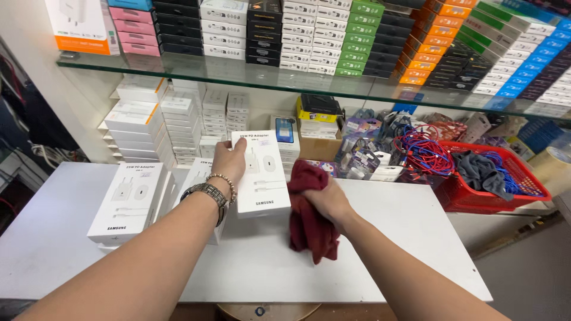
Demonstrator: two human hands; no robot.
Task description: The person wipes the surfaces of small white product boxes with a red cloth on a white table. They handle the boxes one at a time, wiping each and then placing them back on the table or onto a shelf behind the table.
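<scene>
— What are the hands doing?

— The left hand (229, 161) is closed on the upper left edge of a white charger box (262, 173), holding it up, tilted, above the white table (59, 238). A metal watch (208, 195) and a bead bracelet (223, 181) sit on that wrist. The right hand (327, 202) is bunched around a dark red cloth (306, 220), which presses against the box's right edge and hangs down below the fist toward the table.

— So box and cloth are touching?

— Yes, the cloth meets the right side of the box, between the two hands.

— What lies just beside the left hand?

— To its left, a second white box (128, 202) of the same kind sits on the table, and more of them stand behind the left wrist, partly hidden. Past those, further from the hand, are stacks of white boxes (143, 113) against the wall.

— And beyond the right hand?

— Ahead of it, a heap of packaged accessories (363, 148), then a tangle of red and blue cables (425, 151). Further right is a red basket (470, 199) with a grey cloth (479, 169) and blue cable in it.

— Anything above?

— A glass shelf (238, 72) runs over both hands, loaded with rows of small boxes in pink, black, white, green, orange and blue.
</scene>
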